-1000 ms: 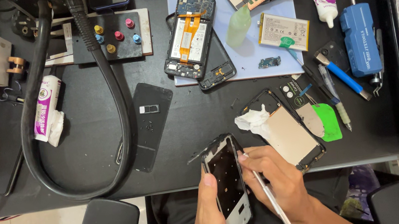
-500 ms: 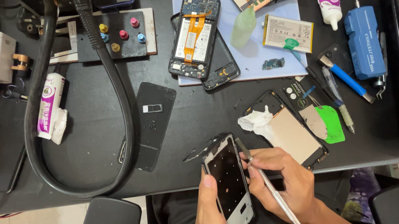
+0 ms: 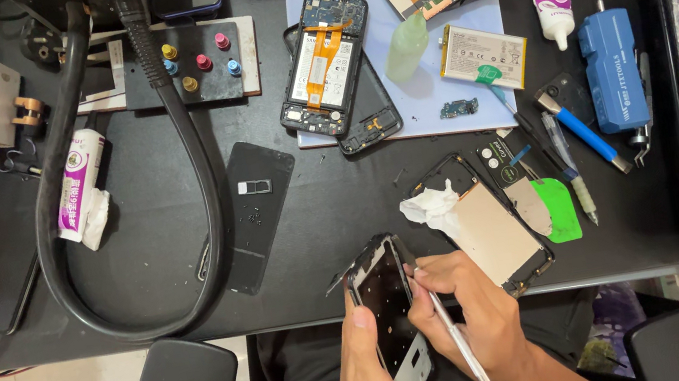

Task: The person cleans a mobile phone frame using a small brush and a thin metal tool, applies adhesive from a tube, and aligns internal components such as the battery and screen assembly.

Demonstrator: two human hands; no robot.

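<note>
- Black and silver, a stripped phone frame [image 3: 392, 324] sits in the left hand [image 3: 364, 365], just past the near edge of the table [image 3: 147, 250]; the thumb lies along its left side and the other fingers wrap behind it, closed round the frame.
- The right hand [image 3: 469, 316] pinches a thin metal tool [image 3: 457, 345] like a pen, fingers pressed together on its shaft, with the tip at the frame's right edge near the top.
- Just beyond the right hand, on the table, lies a second phone shell [image 3: 493, 229] with a tan plate inside and a crumpled white tissue [image 3: 429, 206] at its upper left corner.
- To the right of that shell sit a green pick [image 3: 559, 209] and a blue-handled tool [image 3: 582, 131].
- Left of the hands, a flat black back cover [image 3: 256, 214] lies beside a thick black hose [image 3: 186, 152] that loops over the table.
- Farther back, an opened phone [image 3: 325, 62] with an orange ribbon cable rests on a pale blue mat [image 3: 417, 104], next to a battery [image 3: 483, 56].
</note>
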